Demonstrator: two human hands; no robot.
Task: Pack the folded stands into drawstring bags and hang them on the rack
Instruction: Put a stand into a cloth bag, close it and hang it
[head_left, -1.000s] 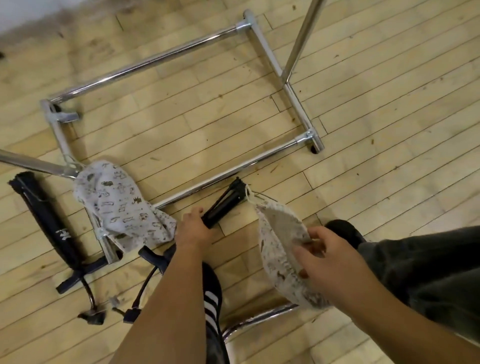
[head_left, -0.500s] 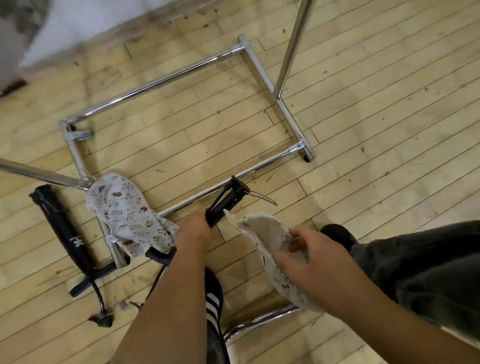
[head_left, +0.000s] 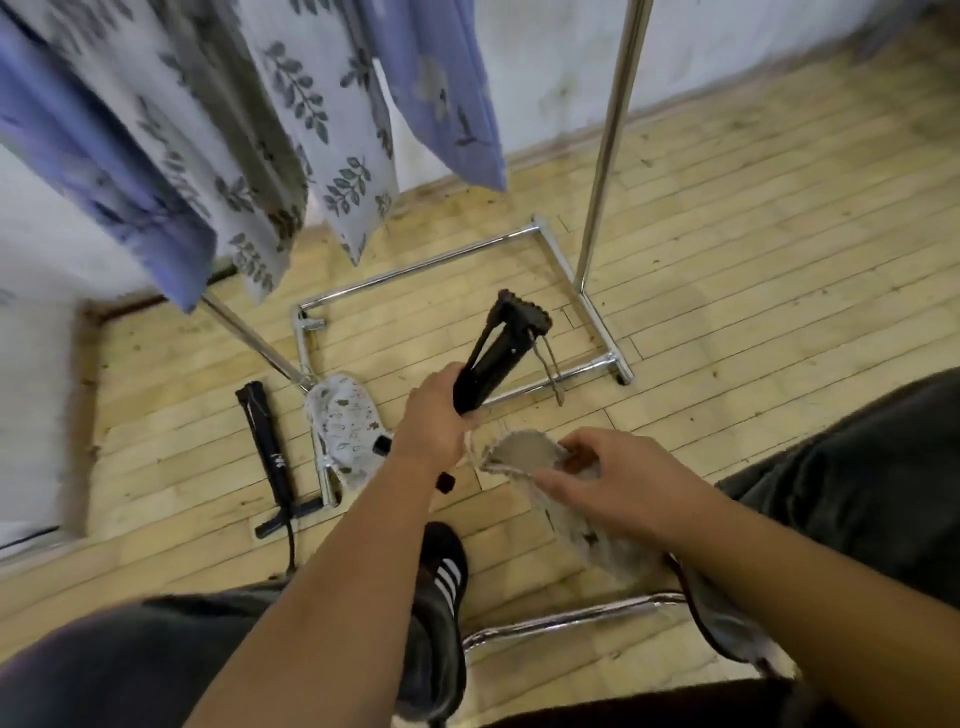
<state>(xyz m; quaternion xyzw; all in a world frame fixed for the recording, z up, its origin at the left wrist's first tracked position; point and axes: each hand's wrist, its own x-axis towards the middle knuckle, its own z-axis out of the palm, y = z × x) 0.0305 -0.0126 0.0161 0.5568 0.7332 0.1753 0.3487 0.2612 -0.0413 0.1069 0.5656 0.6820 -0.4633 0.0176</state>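
Observation:
My left hand (head_left: 434, 418) grips a black folded stand (head_left: 496, 353) near its lower end and holds it off the floor, its top tilted up and away to the right. My right hand (head_left: 610, 475) holds a pale patterned drawstring bag (head_left: 524, 452) by its rim, mouth open, just below and right of the stand's lower end. A second black folded stand (head_left: 270, 447) lies on the floor at the left. Another patterned drawstring bag (head_left: 343, 421) lies draped over the chrome rack's base bar (head_left: 314, 374).
The chrome rack's upright (head_left: 608, 140) rises at the right from its rectangular base frame. Leaf-print and blue cloths (head_left: 249, 119) hang from the rack at the upper left. My black striped shoe (head_left: 439, 577) is on the wooden floor, and a chrome bar (head_left: 566, 616) runs near my feet.
My left hand has lifted the black stand off the floor and tilted it upward. The view has swung up, bringing the hanging cloths and the wall into sight. The right hand still holds the bag.

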